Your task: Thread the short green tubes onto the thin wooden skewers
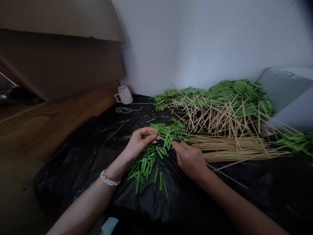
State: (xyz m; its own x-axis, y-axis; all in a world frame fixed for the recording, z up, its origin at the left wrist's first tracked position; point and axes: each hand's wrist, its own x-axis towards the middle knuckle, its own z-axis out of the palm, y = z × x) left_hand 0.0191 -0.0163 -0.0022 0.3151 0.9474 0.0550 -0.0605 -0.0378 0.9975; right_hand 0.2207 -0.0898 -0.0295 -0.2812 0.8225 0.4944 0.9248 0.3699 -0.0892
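Note:
My left hand [144,138], with a beaded bracelet on the wrist, pinches a short cut green stalk piece [156,132] between thumb and fingers. My right hand [190,159] is closed on a thin wooden skewer [160,137], whose tip points left and meets that piece. A few green pieces [168,141] are threaded crosswise on the skewer near the right fingertips. Loose cut green stalk pieces [146,164] lie below and between my hands, with more [177,129] just behind them.
Bare skewers [234,148] lie bundled at the right. Behind them, filled skewers form a green pile [234,93] against the wall. A white mug [125,95] and a looped white string [127,110] are at the back left. Black plastic sheeting [80,156] covers the work surface; a cardboard box [73,62] stands left.

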